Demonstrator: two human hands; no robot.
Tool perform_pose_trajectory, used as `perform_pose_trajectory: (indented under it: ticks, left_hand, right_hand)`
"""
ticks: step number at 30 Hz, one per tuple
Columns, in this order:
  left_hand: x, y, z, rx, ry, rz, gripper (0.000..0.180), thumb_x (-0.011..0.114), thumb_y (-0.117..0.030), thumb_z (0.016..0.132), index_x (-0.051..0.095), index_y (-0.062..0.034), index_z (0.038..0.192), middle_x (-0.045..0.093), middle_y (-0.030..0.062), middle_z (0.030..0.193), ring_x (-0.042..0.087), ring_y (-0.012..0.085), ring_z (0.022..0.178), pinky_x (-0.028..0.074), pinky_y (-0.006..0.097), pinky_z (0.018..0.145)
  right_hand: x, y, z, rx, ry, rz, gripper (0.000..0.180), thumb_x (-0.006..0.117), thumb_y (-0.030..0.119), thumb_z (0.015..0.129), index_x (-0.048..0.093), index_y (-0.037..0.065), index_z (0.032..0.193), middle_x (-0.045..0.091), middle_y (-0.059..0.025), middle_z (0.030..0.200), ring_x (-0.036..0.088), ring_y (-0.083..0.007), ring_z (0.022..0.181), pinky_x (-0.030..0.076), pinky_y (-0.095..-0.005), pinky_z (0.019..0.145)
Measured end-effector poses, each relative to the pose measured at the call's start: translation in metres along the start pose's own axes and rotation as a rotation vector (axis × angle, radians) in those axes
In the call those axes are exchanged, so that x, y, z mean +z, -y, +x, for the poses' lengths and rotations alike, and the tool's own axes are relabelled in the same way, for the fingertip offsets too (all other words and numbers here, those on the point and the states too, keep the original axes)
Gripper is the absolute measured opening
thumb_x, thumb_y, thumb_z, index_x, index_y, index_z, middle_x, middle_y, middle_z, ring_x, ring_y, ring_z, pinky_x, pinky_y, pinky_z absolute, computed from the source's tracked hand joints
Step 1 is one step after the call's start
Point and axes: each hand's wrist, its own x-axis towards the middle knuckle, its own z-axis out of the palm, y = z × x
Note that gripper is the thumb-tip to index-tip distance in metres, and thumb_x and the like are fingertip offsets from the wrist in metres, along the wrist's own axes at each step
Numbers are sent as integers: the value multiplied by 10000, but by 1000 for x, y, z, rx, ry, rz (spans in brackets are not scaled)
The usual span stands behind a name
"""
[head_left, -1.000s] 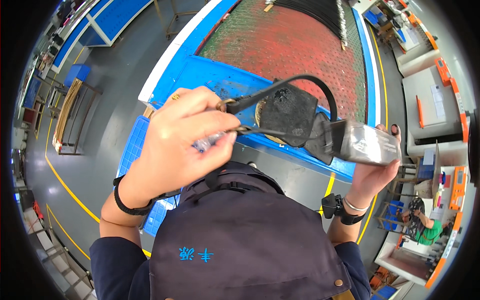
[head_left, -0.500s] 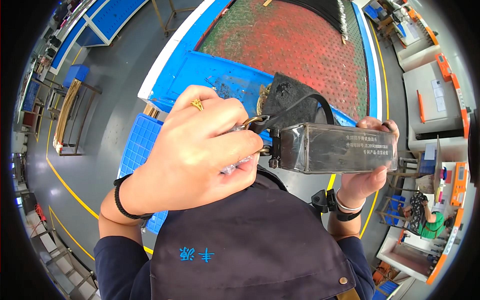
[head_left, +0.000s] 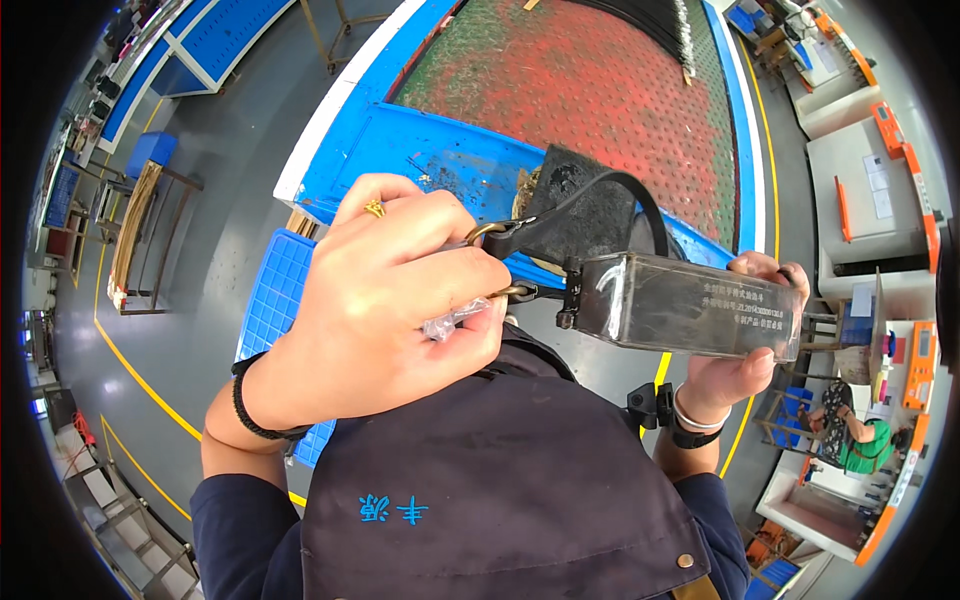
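My left hand [head_left: 400, 285], wearing a gold ring, is closed around brass-coloured clasps [head_left: 488, 232] and a scrap of clear plastic film [head_left: 455, 318]. A black strap [head_left: 640, 190] runs from the upper clasp in a loop and passes behind a smoky see-through rectangular box [head_left: 675, 300]. The lower clasp joins a short black piece leading to the box's dark end fitting [head_left: 570, 293]. My right hand [head_left: 735, 378] grips the far end of the box, thumb below and fingers above. What lies inside my left palm is hidden.
Ahead stands a blue-rimmed table [head_left: 380, 150] with a worn red and green studded top. A dark, stained block [head_left: 575, 205] rests at its near edge. A blue crate [head_left: 275, 300] is at the left. Machines line the right side, where another person [head_left: 865, 440] works.
The box and my right hand have shifted slightly right and down. My left hand has moved a little left, widening the space between it and the box and showing more of the clasps.
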Motion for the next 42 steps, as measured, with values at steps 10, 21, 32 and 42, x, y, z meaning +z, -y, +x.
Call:
perform_pose_trajectory:
  ticks: [10,21,32,42]
  left_hand:
    - [-1,-3,2,124,10,156,227,671,-30,513,669,-79,735,567,33,705,541,168,636,419,426,799]
    - [-1,4,-2,111,-76,150,229,663,-30,520,670,-73,745,568,37,704,551,176,632,414,434,812]
    - [11,50,-43,-805,-161,-647,64,563,-111,843,549,-50,827,523,26,773,470,103,655,395,259,657]
    - [13,42,-39,-770,-215,-1004,82,584,-101,822,514,-57,819,472,3,749,433,75,645,369,230,659]
  right_hand:
    - [13,0,5,165,25,181,768,700,502,664,394,32,1189,533,-174,997,549,-259,956,440,-356,832]
    - [-31,-7,14,152,-55,514,628,586,440,805,371,45,1243,487,-187,1150,483,-290,1105,390,-437,958]
    - [-68,-125,16,398,-188,301,421,505,197,923,366,60,1296,522,-139,1145,576,-247,1010,514,-396,857]
    - [-63,-203,-12,435,-4,-404,558,625,154,853,368,-33,1311,534,-152,1145,583,-189,934,497,-297,774]
